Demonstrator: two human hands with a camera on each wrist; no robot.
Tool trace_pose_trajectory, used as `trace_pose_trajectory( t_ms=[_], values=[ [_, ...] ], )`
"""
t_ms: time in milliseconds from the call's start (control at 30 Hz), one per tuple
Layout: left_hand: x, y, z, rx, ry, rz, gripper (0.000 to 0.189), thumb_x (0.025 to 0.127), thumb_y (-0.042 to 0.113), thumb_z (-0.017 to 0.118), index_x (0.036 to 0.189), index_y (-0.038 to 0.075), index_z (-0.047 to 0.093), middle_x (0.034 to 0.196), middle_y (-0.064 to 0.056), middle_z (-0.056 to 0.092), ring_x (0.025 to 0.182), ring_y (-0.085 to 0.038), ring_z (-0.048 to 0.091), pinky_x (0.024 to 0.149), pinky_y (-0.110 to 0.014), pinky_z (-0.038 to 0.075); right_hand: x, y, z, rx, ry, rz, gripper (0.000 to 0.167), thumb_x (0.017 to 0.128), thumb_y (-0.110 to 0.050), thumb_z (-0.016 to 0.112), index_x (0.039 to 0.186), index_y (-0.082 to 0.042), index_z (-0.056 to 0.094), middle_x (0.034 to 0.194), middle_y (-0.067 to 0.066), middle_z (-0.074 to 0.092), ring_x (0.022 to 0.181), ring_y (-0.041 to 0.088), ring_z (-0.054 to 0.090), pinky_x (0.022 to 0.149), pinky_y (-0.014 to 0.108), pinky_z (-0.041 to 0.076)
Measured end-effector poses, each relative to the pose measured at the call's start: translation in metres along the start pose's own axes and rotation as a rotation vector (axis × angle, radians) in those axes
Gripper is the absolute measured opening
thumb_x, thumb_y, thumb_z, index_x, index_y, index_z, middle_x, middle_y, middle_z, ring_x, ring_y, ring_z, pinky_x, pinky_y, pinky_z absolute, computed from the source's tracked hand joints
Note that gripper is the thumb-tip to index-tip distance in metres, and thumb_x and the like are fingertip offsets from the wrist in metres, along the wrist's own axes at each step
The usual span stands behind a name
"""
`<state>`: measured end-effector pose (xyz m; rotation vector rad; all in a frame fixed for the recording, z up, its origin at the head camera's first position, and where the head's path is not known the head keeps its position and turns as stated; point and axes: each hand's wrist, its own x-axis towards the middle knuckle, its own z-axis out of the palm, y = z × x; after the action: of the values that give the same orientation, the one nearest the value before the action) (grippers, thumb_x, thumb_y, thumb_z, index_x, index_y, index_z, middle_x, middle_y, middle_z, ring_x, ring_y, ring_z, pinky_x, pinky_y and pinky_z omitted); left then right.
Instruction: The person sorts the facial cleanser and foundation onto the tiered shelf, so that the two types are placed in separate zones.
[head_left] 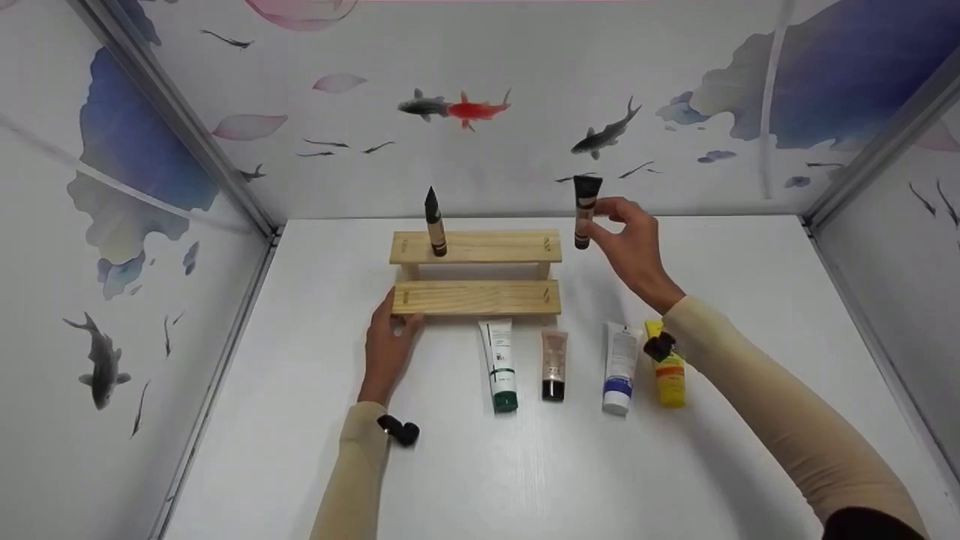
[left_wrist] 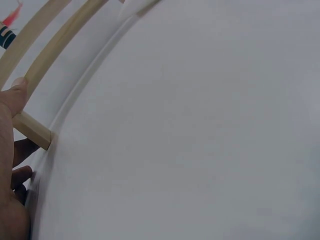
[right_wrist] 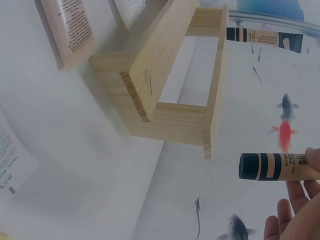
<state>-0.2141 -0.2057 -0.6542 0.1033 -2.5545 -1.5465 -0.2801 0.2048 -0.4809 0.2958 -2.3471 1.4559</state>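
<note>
Upper right of centre, the right hand [head_left: 636, 247] pinches a black-and-tan tube [head_left: 583, 212] between fingertips; left of centre, the left hand [head_left: 385, 349] grips a wooden rack [head_left: 480, 298].

A snug beige left sleeve [head_left: 352, 472] is covering one forearm down to the wrist. The matching right sleeve [head_left: 780, 390] is creasing into fine folds towards the elbow, and black cloth [head_left: 862, 523] is showing above it. Small black cameras [head_left: 399, 430] are sitting at both wrists. The left hand [head_left: 386, 349] and right hand [head_left: 634, 244] are showing bare.
</note>
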Motion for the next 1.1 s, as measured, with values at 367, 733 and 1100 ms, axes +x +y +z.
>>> trace_pose_trajectory(
  t_ms=[367, 733, 1100],
  values=[
    [0.000, -0.003, -0.001, 0.003, -0.002, 0.030, 0.085, 0.108, 0.049, 0.070, 0.175, 0.013, 0.031, 0.174, -0.016, 0.039, 0.161, -0.034, 0.036, 0.132, -0.052, 0.029, 0.010, -0.007, 0.019, 0.022, -0.019, -0.044, 0.028, 0.101, -0.016, 0.084, 0.125, -0.003, 0.077, 0.123, 0.012, 0.076, 0.122, 0.026, 0.064, 0.114, 0.051, 0.047],
    [0.001, -0.001, 0.000, 0.011, -0.006, 0.005, 0.086, 0.108, 0.053, 0.069, 0.175, 0.016, 0.031, 0.175, -0.013, 0.038, 0.163, -0.032, 0.033, 0.134, -0.050, 0.027, 0.019, -0.009, 0.043, 0.038, -0.035, -0.073, 0.023, 0.099, -0.013, 0.084, 0.119, -0.002, 0.078, 0.118, 0.012, 0.076, 0.118, 0.031, 0.066, 0.109, 0.043, 0.049],
    [-0.001, -0.003, 0.000, -0.014, -0.010, 0.000, 0.090, 0.106, 0.061, 0.067, 0.176, 0.018, 0.030, 0.177, -0.012, 0.036, 0.164, -0.032, 0.032, 0.134, -0.053, 0.026, 0.023, -0.009, 0.068, 0.070, -0.061, -0.081, 0.023, 0.100, -0.013, 0.084, 0.120, -0.002, 0.078, 0.118, 0.013, 0.077, 0.118, 0.033, 0.067, 0.110, 0.056, 0.050]
  ],
)
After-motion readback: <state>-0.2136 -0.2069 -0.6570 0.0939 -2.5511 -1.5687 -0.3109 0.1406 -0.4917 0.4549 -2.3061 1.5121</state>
